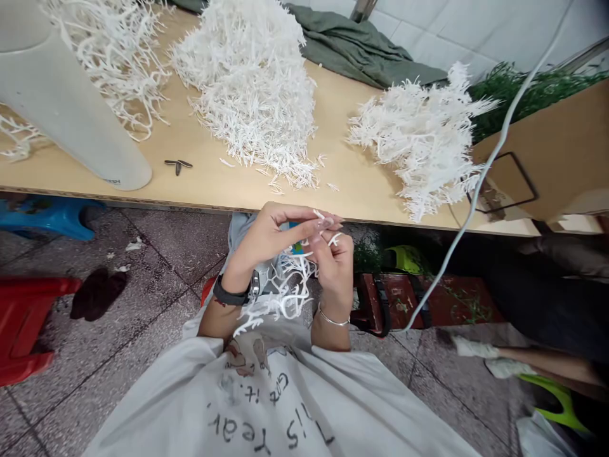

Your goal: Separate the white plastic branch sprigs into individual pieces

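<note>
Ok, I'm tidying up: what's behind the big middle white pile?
Green cloth shows past the right edge of the white pile, with pale wall tiles beyond. Whatever lies directly behind the pile is hidden.

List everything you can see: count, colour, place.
Branching strands: several, white, hanging, picture centre
Table: one, tan, front
Centre pile: one, white, tabletop
Right pile: one, white, tabletop
Tangle: one, white, back left
Cylinder: one, whitish, left
Seeds: three, dark, beside cylinder
Cloth: one, green, table's back
Cable: one, white, right
Greenery: some, green, back right
Cardboard: one, brown, right
Stools: two, blue and red, left
Shoes: two, white, lower right
Shirt: one, white, worn
Left hand: one, holding strands
Right hand: one, holding strands
</note>
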The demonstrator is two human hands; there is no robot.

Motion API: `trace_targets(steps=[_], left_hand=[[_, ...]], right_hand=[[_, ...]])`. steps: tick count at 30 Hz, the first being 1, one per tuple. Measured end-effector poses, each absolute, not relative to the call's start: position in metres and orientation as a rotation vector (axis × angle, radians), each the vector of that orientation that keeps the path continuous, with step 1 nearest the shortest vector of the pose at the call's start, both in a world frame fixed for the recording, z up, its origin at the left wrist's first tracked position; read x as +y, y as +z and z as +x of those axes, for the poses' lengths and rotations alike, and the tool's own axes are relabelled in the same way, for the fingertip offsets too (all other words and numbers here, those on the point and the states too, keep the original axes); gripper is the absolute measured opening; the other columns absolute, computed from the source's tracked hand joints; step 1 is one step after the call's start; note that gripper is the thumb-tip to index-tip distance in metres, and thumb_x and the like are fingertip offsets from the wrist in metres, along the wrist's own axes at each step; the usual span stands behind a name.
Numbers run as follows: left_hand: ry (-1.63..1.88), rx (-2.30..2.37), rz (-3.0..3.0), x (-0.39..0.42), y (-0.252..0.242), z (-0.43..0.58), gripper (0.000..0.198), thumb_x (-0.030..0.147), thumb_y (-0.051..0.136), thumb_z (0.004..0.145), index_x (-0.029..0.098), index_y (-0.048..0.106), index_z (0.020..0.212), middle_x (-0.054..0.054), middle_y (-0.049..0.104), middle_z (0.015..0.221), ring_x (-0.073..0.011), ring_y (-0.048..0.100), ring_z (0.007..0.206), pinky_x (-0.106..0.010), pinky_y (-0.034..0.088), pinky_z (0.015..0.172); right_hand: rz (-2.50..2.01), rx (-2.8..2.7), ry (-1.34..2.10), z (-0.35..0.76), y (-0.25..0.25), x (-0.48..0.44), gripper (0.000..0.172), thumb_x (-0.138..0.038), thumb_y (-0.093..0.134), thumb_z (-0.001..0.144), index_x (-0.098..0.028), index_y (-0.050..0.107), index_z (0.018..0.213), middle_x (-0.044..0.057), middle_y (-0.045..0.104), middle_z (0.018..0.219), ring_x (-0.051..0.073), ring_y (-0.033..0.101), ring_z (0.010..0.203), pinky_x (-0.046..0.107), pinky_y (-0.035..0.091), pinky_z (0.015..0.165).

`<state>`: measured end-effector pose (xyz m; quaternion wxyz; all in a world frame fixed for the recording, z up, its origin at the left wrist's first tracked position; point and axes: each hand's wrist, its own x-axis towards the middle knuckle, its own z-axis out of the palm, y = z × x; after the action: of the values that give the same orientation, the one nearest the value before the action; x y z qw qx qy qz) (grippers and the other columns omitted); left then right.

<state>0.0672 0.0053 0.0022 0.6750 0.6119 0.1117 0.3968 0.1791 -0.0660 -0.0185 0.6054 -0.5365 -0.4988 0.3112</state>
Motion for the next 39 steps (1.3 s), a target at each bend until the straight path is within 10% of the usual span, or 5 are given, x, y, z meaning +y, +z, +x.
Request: trace_targets(steps=[9, 19, 26, 32, 39], left_hand=[[1.120, 0.538, 0.819, 0.030, -0.011, 0.070, 0.015, 0.034, 0.063, 0.085, 0.021, 0.066, 0.079, 0.005, 0.061, 0.060, -0.0022, 0.048, 0.042, -0.015, 0.043, 0.044], [1.600, 1.139, 1.803, 0.083, -0.018, 0.077, 0.050, 0.046, 0.070, 0.079, 0.024, 0.058, 0.122, -0.009, 0.061, 0.128, -0.0266, 0.050, 0.122, -0.044, 0.036, 0.107], [1.338, 0.720, 1.661, 0.048, -0.003, 0.067, 0.054, 0.055, 0.029, 0.096, 0.023, 0.073, 0.094, -0.006, 0.074, 0.095, -0.0176, 0.067, 0.093, -0.033, 0.049, 0.088], [1.025, 0.308, 1.953, 0.014, 0.008, 0.049, 0.033, 0.040, 0.069, 0.080, 0.024, 0.070, 0.109, -0.007, 0.073, 0.101, -0.0188, 0.066, 0.094, -0.030, 0.050, 0.081], [1.141, 0.489, 1.842, 0.004, -0.002, 0.054, 0.024, 0.038, 0.064, 0.085, 0.021, 0.071, 0.070, 0.000, 0.061, 0.061, -0.0108, 0.054, 0.057, -0.024, 0.040, 0.054]], right_hand=[[-0.710, -1.339, 0.877, 0.167, -0.031, -0.074, 0.054, -0.043, 0.047, 0.089, -0.020, 0.031, 0.043, -0.006, 0.026, 0.039, 0.006, 0.023, 0.036, 0.026, 0.019, 0.041], [-1.031, -0.880, 0.937, 0.164, -0.026, -0.066, 0.045, -0.043, 0.059, 0.086, -0.017, 0.041, 0.054, -0.007, 0.033, 0.049, 0.004, 0.026, 0.045, 0.021, 0.018, 0.043], [-1.011, -0.856, 0.873, 0.171, -0.017, -0.068, 0.045, -0.050, 0.057, 0.086, -0.019, 0.040, 0.057, -0.006, 0.033, 0.051, 0.005, 0.028, 0.046, 0.022, 0.020, 0.044], [-1.040, -0.855, 0.665, 0.171, -0.012, -0.068, 0.047, -0.051, 0.055, 0.086, -0.021, 0.037, 0.055, -0.005, 0.030, 0.050, 0.007, 0.028, 0.044, 0.024, 0.022, 0.042], [-0.986, -0.715, 0.639, 0.169, -0.008, -0.062, 0.053, -0.052, 0.054, 0.085, -0.021, 0.023, 0.055, -0.008, 0.016, 0.047, 0.008, 0.015, 0.040, 0.023, 0.020, 0.041]])
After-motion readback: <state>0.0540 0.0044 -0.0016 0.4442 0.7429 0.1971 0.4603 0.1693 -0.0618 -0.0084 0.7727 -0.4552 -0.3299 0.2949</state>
